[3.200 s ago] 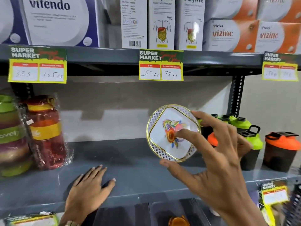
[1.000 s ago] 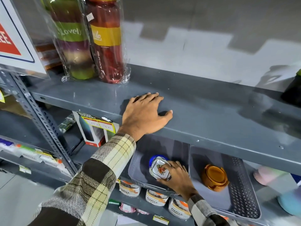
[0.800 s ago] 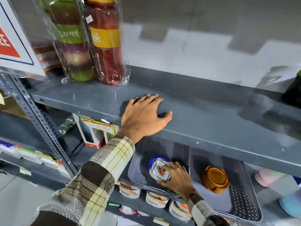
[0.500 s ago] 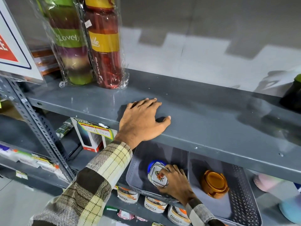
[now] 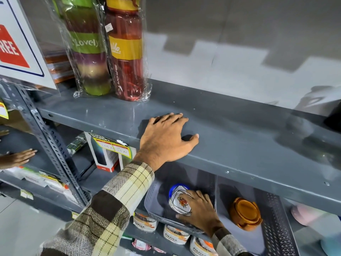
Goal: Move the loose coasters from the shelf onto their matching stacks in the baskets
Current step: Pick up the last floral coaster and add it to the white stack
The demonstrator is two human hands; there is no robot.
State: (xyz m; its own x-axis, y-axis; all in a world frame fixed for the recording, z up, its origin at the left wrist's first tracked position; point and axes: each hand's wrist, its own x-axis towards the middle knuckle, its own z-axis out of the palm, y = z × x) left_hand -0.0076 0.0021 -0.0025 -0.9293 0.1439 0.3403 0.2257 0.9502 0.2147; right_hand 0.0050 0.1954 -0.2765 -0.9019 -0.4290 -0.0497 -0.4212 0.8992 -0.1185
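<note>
Grey steel shelf (image 5: 249,137), shop aisle: left hand (image 5: 166,138) flat, fingers spread, empty. Below, grey perforated basket (image 5: 153,198): right hand (image 5: 200,209) grips white floral coaster (image 5: 180,203) over a blue-rimmed stack (image 5: 177,187). Neighbouring basket (image 5: 276,218): orange coaster stack (image 5: 244,213).

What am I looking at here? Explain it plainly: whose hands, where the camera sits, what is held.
There is no machine: a person wears a camera on the head, looking down at their own hands in a shop. The left hand rests flat on the grey shelf, beside wrapped bottles. Below, the right hand holds a white flowered coaster on a stack in the left grey basket. The neighbouring basket holds an orange stack.
</note>
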